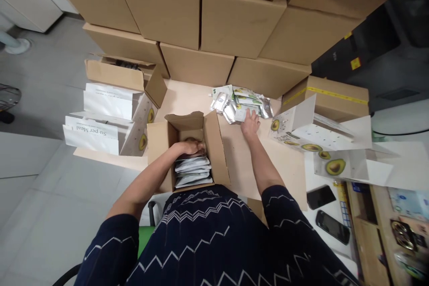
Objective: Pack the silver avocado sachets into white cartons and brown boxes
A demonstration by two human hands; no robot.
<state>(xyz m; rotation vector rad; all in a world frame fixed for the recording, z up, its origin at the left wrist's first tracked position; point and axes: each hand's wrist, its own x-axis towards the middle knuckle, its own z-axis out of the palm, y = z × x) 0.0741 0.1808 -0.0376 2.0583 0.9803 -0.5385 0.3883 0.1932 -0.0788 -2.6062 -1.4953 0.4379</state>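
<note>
An open cardboard box (pixel 217 147) stands in front of me, with a row of several flat white pouches (pixel 192 174) packed in its near part. My left hand (pixel 191 147) reaches inside, its fingers bent together at the far end of that row; what they grip, if anything, is hidden. Beyond the box to the right lies a pile of silver and white-green pouches (pixel 248 98) with avocado pictures. My right hand (pixel 250 124) rests at the pile's near edge, fingers spread and touching a pouch.
Stacked cardboard boxes (pixel 161 6) wall off the back. White printed cartons (pixel 100 103) stand open at the left, beside an open brown box (pixel 114 73). More avocado cartons (pixel 311 134) lie at the right. Two dark handheld devices, including a phone (pixel 321 196), lie near the right edge.
</note>
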